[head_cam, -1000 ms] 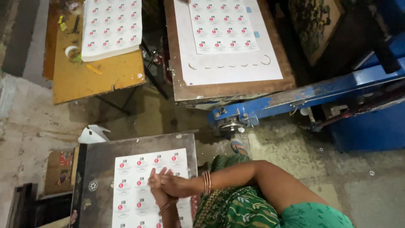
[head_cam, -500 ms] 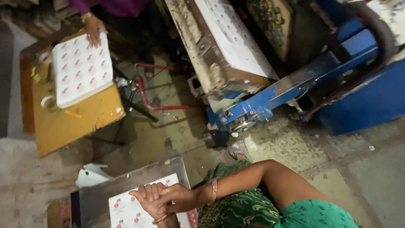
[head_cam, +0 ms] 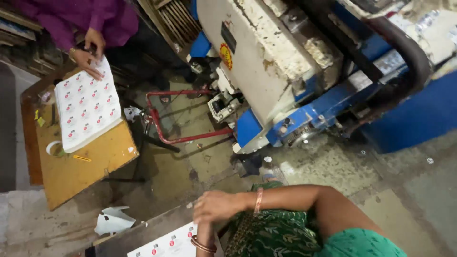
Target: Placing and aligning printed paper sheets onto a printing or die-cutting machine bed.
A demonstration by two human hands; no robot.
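Observation:
My right hand (head_cam: 216, 204) reaches in from the right, its fingers curled, and lies on top of my left hand. Only the left wrist with its bangle (head_cam: 203, 243) shows below; the left hand itself is hidden. Both hands rest at the far edge of a white sheet printed with small red-and-dark labels (head_cam: 166, 245). That sheet lies on a grey metal plate (head_cam: 133, 234) at the bottom edge. Whether either hand grips the sheet cannot be made out.
A stack of like printed sheets (head_cam: 88, 112) sits on a wooden table (head_cam: 90, 166) at the left, with a purple-sleeved person's hand (head_cam: 88, 59) on it. A white-and-blue press machine (head_cam: 266, 62) and a red tube frame (head_cam: 162, 123) stand ahead. A paper scrap (head_cam: 112, 220) lies on the floor.
The view has swung upward. My hands have slid from the middle of the sheet to its far edge. The machine's sheet-bearing bed has tipped up, and a person in purple now shows at the stack.

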